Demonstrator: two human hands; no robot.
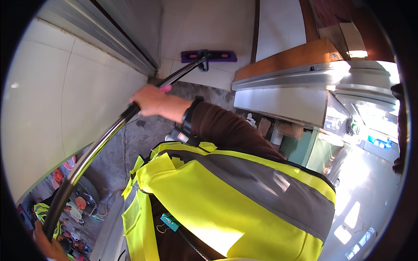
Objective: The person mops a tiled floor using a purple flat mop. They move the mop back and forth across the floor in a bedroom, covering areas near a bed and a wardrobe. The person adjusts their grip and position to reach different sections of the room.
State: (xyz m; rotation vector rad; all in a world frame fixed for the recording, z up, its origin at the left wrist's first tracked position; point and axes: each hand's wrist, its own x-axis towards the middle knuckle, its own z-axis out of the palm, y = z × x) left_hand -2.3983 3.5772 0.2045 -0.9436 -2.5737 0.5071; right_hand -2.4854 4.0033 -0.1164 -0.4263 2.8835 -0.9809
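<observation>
Fingers (144, 104) of our right hand (150, 100) wrap the mop handle (93, 150) — shiny metal, black-gripped — its purple flat head (210, 56) on pale floor tiles (204, 26); our left hand (50, 245) (bottom corner) grips its end.

Mop head (209, 56): purple. Pole (93, 150): chrome, black-gripped. Vest (226, 204): neon yellow, banded with grey stripe. Sleeve (230, 132): dark brown. Wrist strap (190, 114): black. Wall tiles (65, 95): white. Floor (143, 135): mottled grey. Ledge (291, 58): orange-brown.

blue packages (378, 141) on right counter (370, 150)
</observation>
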